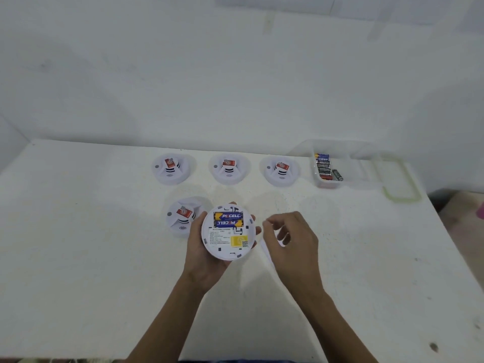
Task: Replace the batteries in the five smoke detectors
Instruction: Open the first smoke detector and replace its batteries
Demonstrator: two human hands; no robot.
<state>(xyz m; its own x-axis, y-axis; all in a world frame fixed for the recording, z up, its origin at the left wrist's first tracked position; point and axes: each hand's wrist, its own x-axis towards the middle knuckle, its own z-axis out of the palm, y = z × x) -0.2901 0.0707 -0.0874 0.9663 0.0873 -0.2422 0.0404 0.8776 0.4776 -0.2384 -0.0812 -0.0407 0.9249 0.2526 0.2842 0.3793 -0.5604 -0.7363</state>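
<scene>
Here we hold the detector (228,233) back-up in our left hand (203,258), fingers curled round its rim, over the surface (104,258). Its cover is off and two batteries (228,219) lie in the bay; old or new, we cannot tell. Our right hand (293,239) hovers just beside it, fingers loosely curled; whether it pinches anything, we cannot tell. Four other detectors (229,167) sit face up, seemingly unopened, so most of the task looks left. Spare batteries (324,167) wait in the box (353,166), far right.

White table (78,231) against a white wall (183,74) — pink object (481,210) far right.
</scene>
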